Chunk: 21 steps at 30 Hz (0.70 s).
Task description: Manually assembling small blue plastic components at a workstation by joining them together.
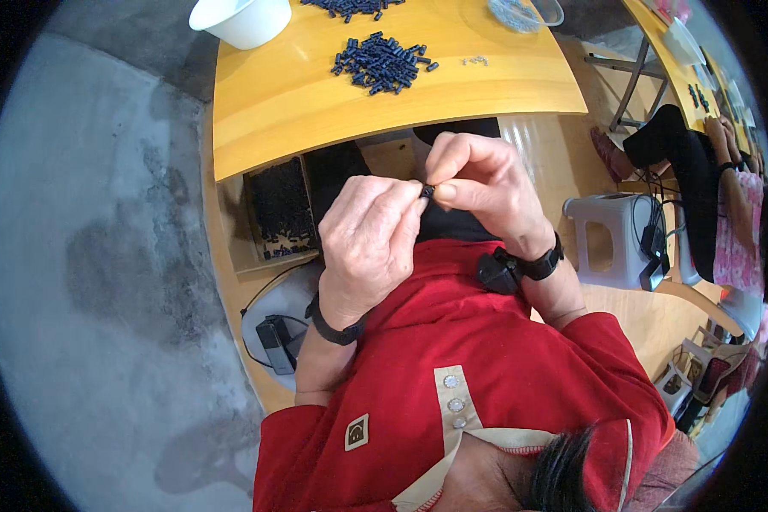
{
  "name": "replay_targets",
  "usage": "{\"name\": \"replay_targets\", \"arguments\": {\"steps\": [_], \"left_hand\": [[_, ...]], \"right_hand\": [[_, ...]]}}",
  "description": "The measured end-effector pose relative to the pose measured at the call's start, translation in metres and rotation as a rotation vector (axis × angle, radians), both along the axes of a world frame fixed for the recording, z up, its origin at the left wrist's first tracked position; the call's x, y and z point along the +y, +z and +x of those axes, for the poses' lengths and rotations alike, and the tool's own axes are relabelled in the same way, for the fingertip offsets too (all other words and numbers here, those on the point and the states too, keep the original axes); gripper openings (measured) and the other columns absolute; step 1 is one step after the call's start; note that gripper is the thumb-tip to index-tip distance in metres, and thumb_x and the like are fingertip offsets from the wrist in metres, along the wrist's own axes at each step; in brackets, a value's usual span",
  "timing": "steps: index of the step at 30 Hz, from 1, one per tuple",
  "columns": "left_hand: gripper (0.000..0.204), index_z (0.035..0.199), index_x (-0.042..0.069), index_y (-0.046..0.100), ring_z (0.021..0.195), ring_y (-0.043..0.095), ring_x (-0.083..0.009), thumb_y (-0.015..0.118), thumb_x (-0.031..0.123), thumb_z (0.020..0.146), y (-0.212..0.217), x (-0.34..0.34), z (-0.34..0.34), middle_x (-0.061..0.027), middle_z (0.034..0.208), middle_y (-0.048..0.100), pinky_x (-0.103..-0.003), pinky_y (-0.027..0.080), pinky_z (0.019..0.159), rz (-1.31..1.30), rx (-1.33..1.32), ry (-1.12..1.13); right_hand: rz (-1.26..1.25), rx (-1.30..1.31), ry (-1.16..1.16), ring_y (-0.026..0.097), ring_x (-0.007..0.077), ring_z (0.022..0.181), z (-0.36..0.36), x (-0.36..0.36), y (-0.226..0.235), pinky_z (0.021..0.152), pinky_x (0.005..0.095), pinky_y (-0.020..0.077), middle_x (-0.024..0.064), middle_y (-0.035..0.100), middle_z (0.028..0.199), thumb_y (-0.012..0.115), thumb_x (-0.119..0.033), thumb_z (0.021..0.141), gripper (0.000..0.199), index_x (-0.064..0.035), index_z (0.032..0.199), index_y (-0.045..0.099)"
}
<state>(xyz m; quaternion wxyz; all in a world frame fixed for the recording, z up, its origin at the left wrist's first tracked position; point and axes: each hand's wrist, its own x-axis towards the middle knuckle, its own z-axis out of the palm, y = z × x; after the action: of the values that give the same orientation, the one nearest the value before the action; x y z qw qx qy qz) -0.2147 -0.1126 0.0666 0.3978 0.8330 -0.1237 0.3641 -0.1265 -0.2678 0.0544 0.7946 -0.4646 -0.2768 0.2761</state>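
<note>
Head view: left hand and right hand pinch one small black part between meeting fingertips, above the table's near edge.

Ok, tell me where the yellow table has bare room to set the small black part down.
The table is bare along its near edge and left half, below the white bowl and left of the pile of black parts. Another open strip lies right of that pile, below the clear bag. The far middle is crowded. Both hands pinch the small black part.
</note>
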Motion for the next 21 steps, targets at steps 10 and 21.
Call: {"name": "replay_targets", "arguments": {"steps": [10,21], "left_hand": [[0.016,0.089,0.000,0.064,0.066,0.061,-0.0267,0.070,-0.006,0.076,-0.010,0.003,0.004,-0.0118,0.078,0.061,-0.035,0.049,0.058,-0.129,0.081,-0.017],[0.012,0.092,-0.001,0.066,0.064,0.057,-0.0128,0.068,-0.006,0.082,-0.018,0.004,0.004,-0.0069,0.078,0.062,-0.025,0.047,0.059,-0.338,0.167,0.016]], "right_hand": [[0.096,0.556,0.411,0.053,0.0123,0.064,0.014,0.010,-0.018,0.056,0.0249,0.0417,0.0028,0.053,0.079,0.074,-0.015,0.083,0.022,-0.0059,0.087,0.055],[-0.709,-0.944,-0.674,0.063,0.0219,0.070,0.076,0.037,-0.049,0.064,0.0325,0.0509,0.0075,0.061,0.080,0.072,-0.009,0.080,0.010,-0.0076,0.090,0.071]]}}
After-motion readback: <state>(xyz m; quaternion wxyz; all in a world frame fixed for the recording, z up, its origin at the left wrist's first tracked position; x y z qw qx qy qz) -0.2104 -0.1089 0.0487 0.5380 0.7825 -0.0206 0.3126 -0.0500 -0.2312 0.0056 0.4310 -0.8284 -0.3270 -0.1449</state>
